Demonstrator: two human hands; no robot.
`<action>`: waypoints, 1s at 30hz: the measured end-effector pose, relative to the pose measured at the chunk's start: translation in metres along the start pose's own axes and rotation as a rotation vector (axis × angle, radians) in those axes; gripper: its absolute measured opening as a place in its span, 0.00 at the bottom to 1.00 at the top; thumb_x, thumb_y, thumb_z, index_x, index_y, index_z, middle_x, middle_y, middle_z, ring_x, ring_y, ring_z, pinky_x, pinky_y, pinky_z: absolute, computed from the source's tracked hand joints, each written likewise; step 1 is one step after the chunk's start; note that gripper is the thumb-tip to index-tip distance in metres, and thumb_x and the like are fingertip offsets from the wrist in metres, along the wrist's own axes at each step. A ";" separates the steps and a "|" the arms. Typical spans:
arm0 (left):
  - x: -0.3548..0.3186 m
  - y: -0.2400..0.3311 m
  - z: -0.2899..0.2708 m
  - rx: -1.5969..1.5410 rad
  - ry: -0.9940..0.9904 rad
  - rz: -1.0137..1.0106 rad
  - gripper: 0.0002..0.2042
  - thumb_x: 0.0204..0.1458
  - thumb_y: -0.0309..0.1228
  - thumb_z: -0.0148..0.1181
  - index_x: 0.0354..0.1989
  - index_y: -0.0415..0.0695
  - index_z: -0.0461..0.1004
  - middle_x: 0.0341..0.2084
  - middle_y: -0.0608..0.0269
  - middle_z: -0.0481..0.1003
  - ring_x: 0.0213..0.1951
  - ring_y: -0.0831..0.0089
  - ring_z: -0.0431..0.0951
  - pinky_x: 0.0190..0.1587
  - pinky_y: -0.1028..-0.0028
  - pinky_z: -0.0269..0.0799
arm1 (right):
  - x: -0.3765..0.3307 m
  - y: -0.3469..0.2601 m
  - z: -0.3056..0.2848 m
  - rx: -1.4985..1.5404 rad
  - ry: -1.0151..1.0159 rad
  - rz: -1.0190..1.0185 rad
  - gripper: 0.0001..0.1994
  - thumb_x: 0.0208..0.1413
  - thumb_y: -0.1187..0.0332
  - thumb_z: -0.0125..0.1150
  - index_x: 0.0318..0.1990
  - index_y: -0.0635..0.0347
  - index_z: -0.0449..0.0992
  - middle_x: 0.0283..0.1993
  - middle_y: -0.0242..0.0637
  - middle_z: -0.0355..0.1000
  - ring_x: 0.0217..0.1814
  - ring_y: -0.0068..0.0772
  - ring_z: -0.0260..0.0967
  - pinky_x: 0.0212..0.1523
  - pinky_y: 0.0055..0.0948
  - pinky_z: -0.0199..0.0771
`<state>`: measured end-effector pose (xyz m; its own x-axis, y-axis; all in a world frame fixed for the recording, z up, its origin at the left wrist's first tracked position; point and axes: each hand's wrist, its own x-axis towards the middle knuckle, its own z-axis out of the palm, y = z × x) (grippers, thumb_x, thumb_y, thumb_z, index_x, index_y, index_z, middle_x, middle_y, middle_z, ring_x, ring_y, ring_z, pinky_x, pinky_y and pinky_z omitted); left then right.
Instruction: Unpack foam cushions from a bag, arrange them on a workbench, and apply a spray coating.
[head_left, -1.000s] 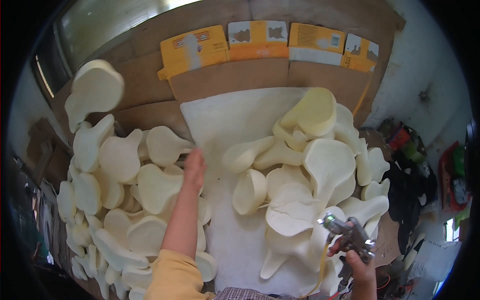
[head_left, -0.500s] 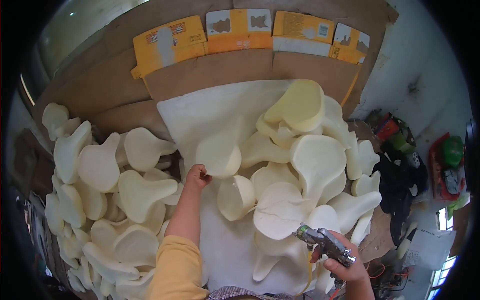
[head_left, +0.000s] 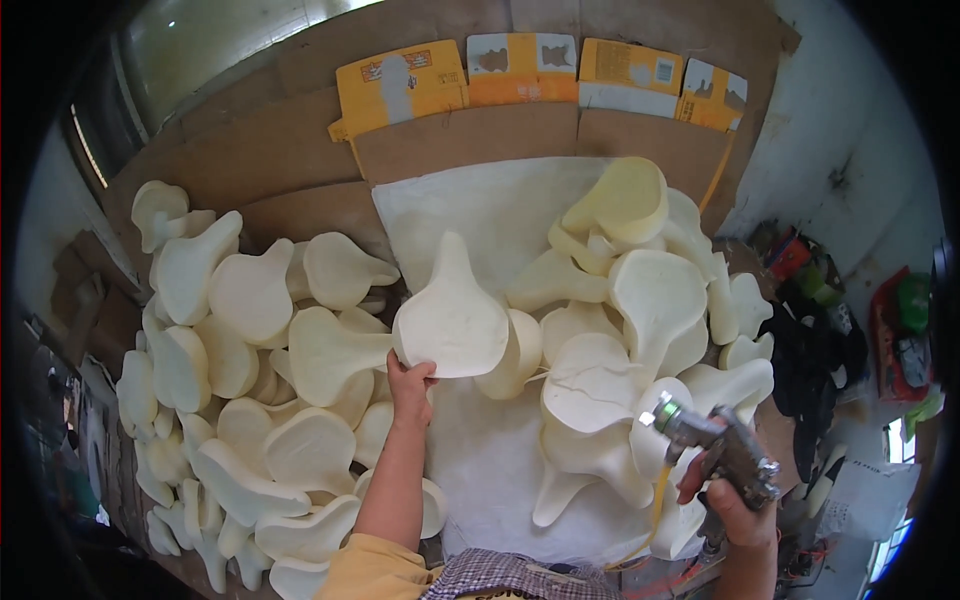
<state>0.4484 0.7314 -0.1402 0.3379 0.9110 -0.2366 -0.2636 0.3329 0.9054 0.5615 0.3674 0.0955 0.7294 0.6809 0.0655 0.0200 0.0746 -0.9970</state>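
In my left hand point(head_left: 411, 385) is the wide rear edge of a cream foam bicycle saddle pad point(head_left: 452, 325), its narrow nose pointing away from me. My fingers are closed on that edge. A metal spray gun point(head_left: 715, 445) with a green ring near its nozzle sits in my right hand point(head_left: 745, 510), fingers wrapped round the handle. Its nozzle points left and slightly away. A yellow hose point(head_left: 660, 500) hangs below the gun. Close to the held pad, another saddle pad point(head_left: 520, 358) leans on its side, partly hidden.
Piled saddle pads point(head_left: 310, 450) fill the left side. A second heap point(head_left: 655, 300) lies on the right of a white sheet point(head_left: 480, 480). Brown cardboard point(head_left: 450, 145) with yellow box pieces point(head_left: 520, 70) stands behind. Dark cloth point(head_left: 805, 360) and bags point(head_left: 905, 310) lie far right.
The pad in my left hand has turned and now faces up with its nose away from me. My right hand and the spray gun have shifted right. The whole view has also shifted.
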 end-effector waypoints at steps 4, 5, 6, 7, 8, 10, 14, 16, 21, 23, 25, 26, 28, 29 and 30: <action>-0.005 -0.001 -0.017 0.080 0.032 0.035 0.30 0.33 0.20 0.55 0.51 0.43 0.57 0.39 0.62 0.67 0.35 0.72 0.70 0.30 0.73 0.68 | -0.023 0.001 -0.005 -0.046 -0.251 0.204 0.29 0.46 0.71 0.64 0.55 0.68 0.61 0.29 0.40 0.71 0.31 0.26 0.69 0.33 0.24 0.70; -0.007 -0.001 -0.019 0.083 0.056 0.012 0.29 0.35 0.19 0.54 0.51 0.44 0.57 0.39 0.62 0.68 0.35 0.72 0.71 0.31 0.74 0.69 | -0.026 0.002 -0.006 -0.040 -0.259 0.231 0.29 0.45 0.70 0.64 0.56 0.69 0.60 0.31 0.41 0.72 0.32 0.27 0.69 0.34 0.25 0.70; -0.007 -0.001 -0.022 0.087 0.081 -0.012 0.28 0.36 0.18 0.53 0.51 0.45 0.58 0.38 0.63 0.68 0.35 0.72 0.71 0.32 0.75 0.71 | -0.026 0.003 -0.006 -0.033 -0.267 0.261 0.30 0.45 0.70 0.64 0.56 0.69 0.60 0.34 0.42 0.72 0.33 0.28 0.70 0.35 0.27 0.71; -0.003 0.004 -0.030 -0.046 0.083 0.050 0.27 0.37 0.19 0.54 0.51 0.44 0.58 0.38 0.63 0.68 0.36 0.71 0.71 0.32 0.75 0.70 | -0.026 0.004 -0.006 -0.030 -0.265 0.266 0.30 0.45 0.70 0.64 0.56 0.69 0.60 0.34 0.42 0.72 0.33 0.28 0.70 0.35 0.27 0.71; 0.006 0.016 -0.039 -0.181 0.083 0.111 0.27 0.38 0.20 0.55 0.51 0.44 0.59 0.38 0.63 0.68 0.37 0.71 0.70 0.32 0.74 0.70 | -0.024 0.003 -0.004 0.005 -0.215 0.145 0.31 0.45 0.68 0.64 0.56 0.70 0.59 0.36 0.44 0.71 0.33 0.29 0.70 0.36 0.28 0.71; 0.013 0.053 -0.043 -0.647 0.089 0.219 0.20 0.46 0.22 0.52 0.50 0.46 0.61 0.36 0.64 0.68 0.34 0.70 0.71 0.32 0.75 0.70 | -0.023 0.010 -0.013 0.011 -0.133 0.026 0.33 0.45 0.65 0.63 0.57 0.71 0.57 0.43 0.49 0.69 0.35 0.33 0.69 0.37 0.32 0.70; 0.020 0.021 -0.026 -0.471 0.012 0.021 0.12 0.53 0.30 0.49 0.47 0.47 0.63 0.35 0.65 0.67 0.30 0.69 0.70 0.33 0.72 0.71 | -0.017 0.023 -0.017 -0.030 -0.141 0.041 0.33 0.46 0.65 0.63 0.58 0.69 0.57 0.40 0.46 0.70 0.36 0.32 0.69 0.39 0.30 0.69; 0.027 -0.066 -0.032 -0.012 0.011 -0.320 0.16 0.51 0.38 0.54 0.46 0.46 0.63 0.38 0.59 0.64 0.29 0.65 0.68 0.35 0.65 0.72 | -0.012 0.029 -0.013 -0.054 -0.185 0.076 0.33 0.46 0.65 0.63 0.58 0.69 0.57 0.40 0.44 0.70 0.37 0.31 0.69 0.40 0.30 0.69; 0.013 -0.147 0.019 -0.315 0.076 -0.913 0.20 0.50 0.32 0.56 0.50 0.40 0.60 0.43 0.51 0.65 0.42 0.53 0.70 0.43 0.54 0.71 | -0.013 0.026 -0.002 -0.121 -0.309 0.205 0.29 0.48 0.70 0.62 0.58 0.64 0.58 0.37 0.38 0.71 0.39 0.26 0.69 0.40 0.27 0.69; 0.015 -0.144 0.033 -0.537 -0.003 -0.788 0.19 0.51 0.26 0.54 0.51 0.39 0.59 0.46 0.49 0.65 0.44 0.54 0.70 0.43 0.56 0.74 | -0.011 0.022 -0.004 -0.160 -0.378 0.206 0.28 0.48 0.71 0.62 0.58 0.63 0.58 0.37 0.37 0.71 0.39 0.25 0.69 0.39 0.26 0.70; 0.004 -0.117 0.042 -0.360 -0.061 -0.581 0.21 0.50 0.25 0.54 0.53 0.40 0.58 0.46 0.51 0.65 0.43 0.58 0.70 0.41 0.60 0.75 | -0.014 0.018 -0.012 -0.208 -0.346 0.183 0.29 0.48 0.71 0.62 0.58 0.63 0.58 0.37 0.37 0.71 0.38 0.25 0.69 0.39 0.26 0.70; -0.003 -0.101 0.042 -0.183 -0.101 -0.353 0.22 0.50 0.24 0.54 0.54 0.40 0.57 0.46 0.52 0.64 0.43 0.61 0.71 0.39 0.63 0.76 | -0.015 0.016 -0.013 -0.243 -0.335 0.155 0.29 0.47 0.71 0.62 0.58 0.63 0.59 0.37 0.37 0.71 0.38 0.25 0.69 0.39 0.26 0.70; -0.019 -0.071 0.034 -0.018 -0.014 -0.186 0.24 0.49 0.23 0.55 0.55 0.41 0.56 0.46 0.54 0.64 0.42 0.63 0.71 0.37 0.66 0.76 | -0.018 0.009 -0.008 -0.211 -0.246 0.053 0.30 0.46 0.71 0.63 0.57 0.64 0.59 0.36 0.39 0.70 0.36 0.26 0.69 0.38 0.26 0.71; -0.026 -0.062 0.026 0.143 0.071 -0.024 0.26 0.47 0.22 0.56 0.56 0.42 0.55 0.46 0.56 0.64 0.41 0.66 0.72 0.36 0.69 0.77 | -0.019 0.006 -0.004 -0.137 -0.180 0.044 0.31 0.45 0.69 0.64 0.57 0.65 0.59 0.35 0.39 0.70 0.35 0.27 0.69 0.36 0.26 0.70; -0.030 -0.057 0.018 0.154 0.083 -0.017 0.26 0.47 0.22 0.56 0.56 0.42 0.55 0.46 0.56 0.64 0.41 0.66 0.72 0.36 0.69 0.77 | -0.020 0.002 -0.001 -0.063 -0.112 0.037 0.32 0.44 0.67 0.66 0.57 0.66 0.59 0.33 0.40 0.70 0.33 0.29 0.69 0.35 0.27 0.70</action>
<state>0.4699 0.6802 -0.1785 0.2642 0.9244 -0.2751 -0.1146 0.3133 0.9427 0.5474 0.3530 0.0918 0.6494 0.7599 0.0289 0.0398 0.0040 -0.9992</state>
